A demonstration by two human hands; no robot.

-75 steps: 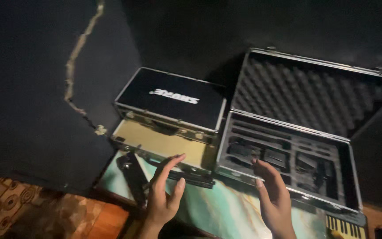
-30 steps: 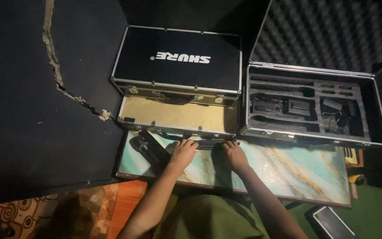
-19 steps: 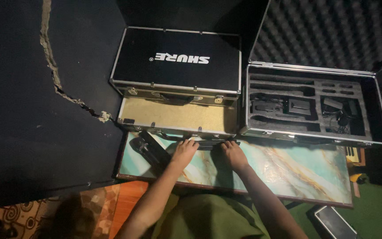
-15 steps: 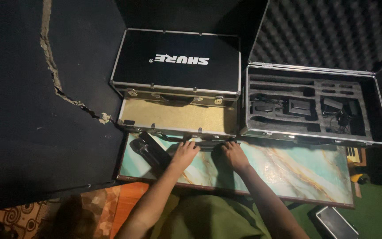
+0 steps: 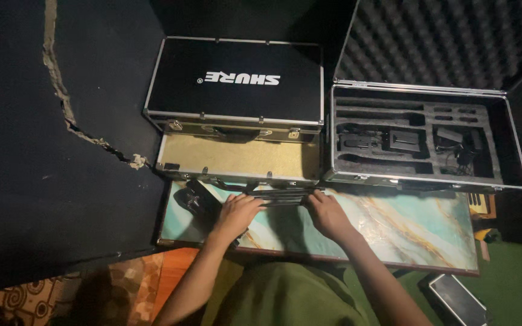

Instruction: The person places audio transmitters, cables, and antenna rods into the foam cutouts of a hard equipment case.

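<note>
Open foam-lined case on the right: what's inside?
The open case holds black foam with cut-out slots containing dark devices and cables. Too dark to identify them; anything beneath the foam is hidden.

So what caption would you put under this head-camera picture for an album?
Both hands, left and right, grip a dark flat case on a marbled table, before two stacked cases and an open foam-lined case.

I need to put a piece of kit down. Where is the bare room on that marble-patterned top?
The marbled tabletop is bare right of the right hand, from below the open foam-lined case to the front edge. The left end is crowded: a dark object lies beside the left hand, and both hands rest on a flat dark piece against the tan-topped case.
</note>
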